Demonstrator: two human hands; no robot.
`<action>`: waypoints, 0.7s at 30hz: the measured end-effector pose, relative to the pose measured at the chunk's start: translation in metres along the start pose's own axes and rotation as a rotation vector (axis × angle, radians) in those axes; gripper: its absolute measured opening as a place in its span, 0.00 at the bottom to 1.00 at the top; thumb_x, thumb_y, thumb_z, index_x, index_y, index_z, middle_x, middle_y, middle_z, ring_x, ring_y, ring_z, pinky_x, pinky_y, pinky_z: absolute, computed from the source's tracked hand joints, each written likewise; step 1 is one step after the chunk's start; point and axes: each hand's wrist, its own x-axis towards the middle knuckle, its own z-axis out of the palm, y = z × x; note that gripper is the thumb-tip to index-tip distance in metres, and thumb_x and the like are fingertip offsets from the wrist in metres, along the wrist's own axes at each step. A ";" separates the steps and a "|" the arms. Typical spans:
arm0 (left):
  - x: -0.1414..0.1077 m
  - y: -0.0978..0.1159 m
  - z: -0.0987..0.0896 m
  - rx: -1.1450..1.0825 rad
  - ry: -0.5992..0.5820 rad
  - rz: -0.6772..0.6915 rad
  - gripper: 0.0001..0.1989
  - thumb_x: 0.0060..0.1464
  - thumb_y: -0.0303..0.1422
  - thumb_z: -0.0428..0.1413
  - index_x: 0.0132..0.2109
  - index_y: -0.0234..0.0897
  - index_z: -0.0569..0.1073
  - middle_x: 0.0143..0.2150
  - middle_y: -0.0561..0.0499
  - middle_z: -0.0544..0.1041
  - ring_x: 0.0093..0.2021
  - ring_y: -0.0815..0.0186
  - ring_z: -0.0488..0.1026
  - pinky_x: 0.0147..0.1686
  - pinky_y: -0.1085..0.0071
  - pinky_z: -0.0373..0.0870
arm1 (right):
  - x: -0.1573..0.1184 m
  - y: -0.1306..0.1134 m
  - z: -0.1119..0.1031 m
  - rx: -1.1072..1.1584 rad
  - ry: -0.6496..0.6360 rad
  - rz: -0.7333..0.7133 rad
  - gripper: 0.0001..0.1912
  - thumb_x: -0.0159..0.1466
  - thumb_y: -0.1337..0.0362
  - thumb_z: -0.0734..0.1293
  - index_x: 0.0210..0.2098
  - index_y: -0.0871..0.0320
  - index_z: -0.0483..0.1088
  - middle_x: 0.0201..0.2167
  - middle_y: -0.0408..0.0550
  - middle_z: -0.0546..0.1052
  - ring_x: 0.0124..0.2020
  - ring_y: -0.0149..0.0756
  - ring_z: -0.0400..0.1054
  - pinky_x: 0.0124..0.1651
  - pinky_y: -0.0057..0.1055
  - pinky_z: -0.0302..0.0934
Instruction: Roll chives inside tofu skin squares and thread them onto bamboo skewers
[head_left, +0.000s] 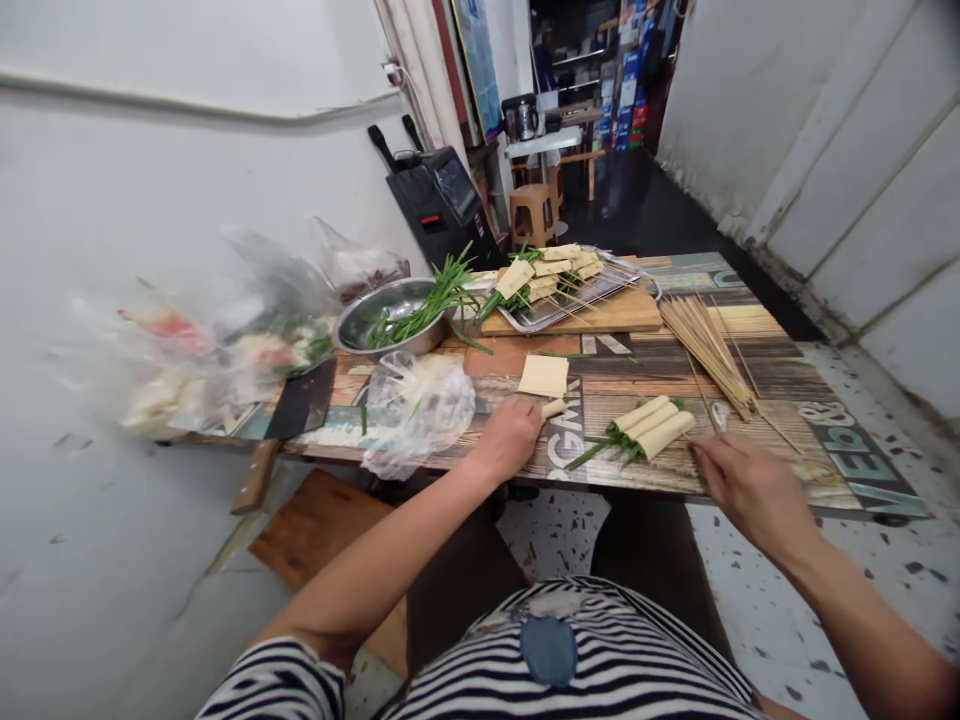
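My left hand is closed on a small rolled tofu sheet at the front of the table. Just beyond it lies a flat stack of square tofu sheets. My right hand is pinched at the table's front edge, and a thin bamboo skewer runs away from its fingertips. Between my hands lie several finished tofu rolls side by side, with green chives sticking out of their ends. Part of the left roll is hidden under my fingers.
A bundle of skewers lies at right. Behind, a metal tray of skewered rolls rests on a wooden board. Left are a steel bowl of chives, plastic bags and a cleaver overhanging the edge.
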 end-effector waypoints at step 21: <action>0.082 0.050 0.014 -0.076 -0.005 -0.030 0.16 0.63 0.27 0.44 0.36 0.28 0.76 0.31 0.42 0.72 0.36 0.59 0.67 0.38 0.64 0.63 | -0.006 -0.009 -0.011 0.104 -0.070 0.000 0.16 0.68 0.64 0.55 0.38 0.58 0.73 0.27 0.47 0.71 0.29 0.31 0.65 0.31 0.27 0.55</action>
